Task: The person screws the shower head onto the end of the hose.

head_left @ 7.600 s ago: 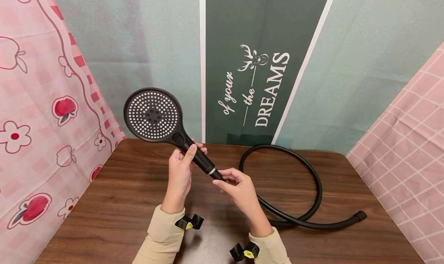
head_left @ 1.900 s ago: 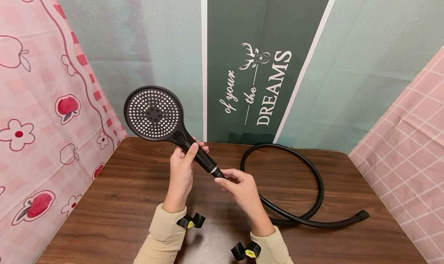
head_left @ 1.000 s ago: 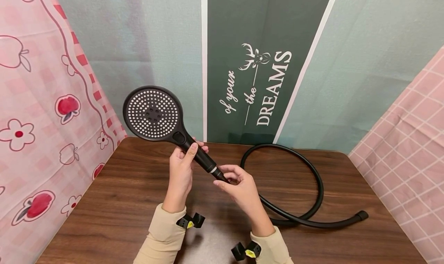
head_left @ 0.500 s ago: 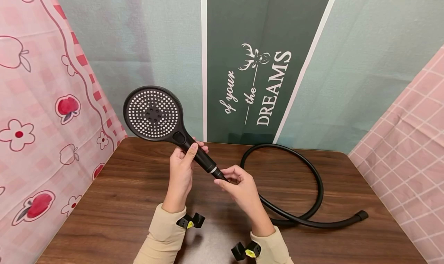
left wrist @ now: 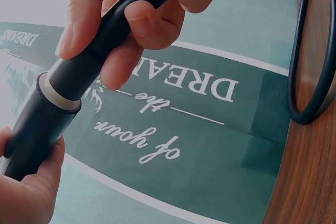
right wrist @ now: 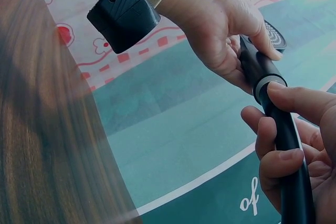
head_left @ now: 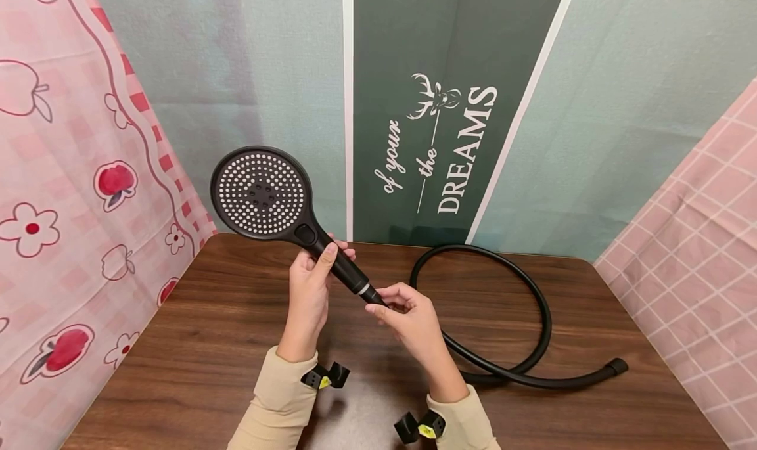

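Note:
A black handheld shower head (head_left: 261, 192), its round face dotted with white nozzles, is held tilted above the table. My left hand (head_left: 309, 289) grips its handle, thumb on the front below the oval button. At the handle's lower end, my right hand (head_left: 414, 322) pinches the end fitting of a black hose (head_left: 545, 318). A pale ring (left wrist: 63, 98) shows between handle and fitting in the left wrist view. From the right wrist view, the right fingers curl round the hose end (right wrist: 287, 135), and the thumb presses close to the ring. Threads, if any, are hidden.
The hose loops over the right side of the wooden table (head_left: 236, 384), its free end (head_left: 618, 367) lying at the right. Printed cloth (head_left: 449, 108) hangs behind the table, and pink cloths (head_left: 698, 253) border both sides.
The right fingers lifted a little off the fitting one second ago and now pinch it again. The shower head and left hand stay almost still; the hose loop keeps its place.

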`<state>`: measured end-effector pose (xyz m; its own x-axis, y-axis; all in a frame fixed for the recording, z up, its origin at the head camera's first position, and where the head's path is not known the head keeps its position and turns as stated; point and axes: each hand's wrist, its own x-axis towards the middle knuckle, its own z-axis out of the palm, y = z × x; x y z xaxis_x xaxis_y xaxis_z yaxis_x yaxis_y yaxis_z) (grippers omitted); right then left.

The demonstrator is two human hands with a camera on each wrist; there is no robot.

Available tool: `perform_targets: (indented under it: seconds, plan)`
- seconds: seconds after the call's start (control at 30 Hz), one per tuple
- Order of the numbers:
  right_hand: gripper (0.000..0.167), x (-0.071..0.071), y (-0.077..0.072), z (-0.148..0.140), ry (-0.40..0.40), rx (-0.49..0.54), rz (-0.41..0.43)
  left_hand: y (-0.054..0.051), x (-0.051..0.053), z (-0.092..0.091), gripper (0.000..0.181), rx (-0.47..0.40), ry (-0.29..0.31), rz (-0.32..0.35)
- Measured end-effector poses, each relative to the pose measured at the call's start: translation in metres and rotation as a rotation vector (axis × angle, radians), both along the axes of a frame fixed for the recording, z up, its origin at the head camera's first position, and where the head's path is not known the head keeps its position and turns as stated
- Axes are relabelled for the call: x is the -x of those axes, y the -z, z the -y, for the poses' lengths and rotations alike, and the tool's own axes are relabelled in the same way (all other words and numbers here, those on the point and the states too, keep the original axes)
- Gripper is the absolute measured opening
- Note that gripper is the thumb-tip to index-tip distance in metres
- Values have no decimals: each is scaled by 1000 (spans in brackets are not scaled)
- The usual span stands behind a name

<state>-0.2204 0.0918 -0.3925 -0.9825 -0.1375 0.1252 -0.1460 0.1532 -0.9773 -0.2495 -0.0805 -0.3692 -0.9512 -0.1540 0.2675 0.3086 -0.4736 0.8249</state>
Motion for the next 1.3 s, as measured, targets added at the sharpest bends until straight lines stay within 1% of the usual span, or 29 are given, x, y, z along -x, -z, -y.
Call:
perform_targets:
  seconds: [0.3,0.5,0.63,0.9,1.1,1.3]
  plan:
    - [24,-1,-1,-1,5,0,8,2,2,0,39,8,-4,3]
    - [23,-1,-1,-1,1,2,7,1,1,0,31,7,-6,10]
    - [22,-1,-1,-1,-5,4,3,1,1,0,30,1,-9,12]
    - [22,-1,-1,-2,-21,7,1,1,1,0,30,8,-13,10]
    - [22,0,-1,-3,-32,-9,-1,-2,-1,-1,30,8,-13,9]
    - [22,0,0,-3,-35,-19,-6,-1,0,-1,32,7,-11,10]
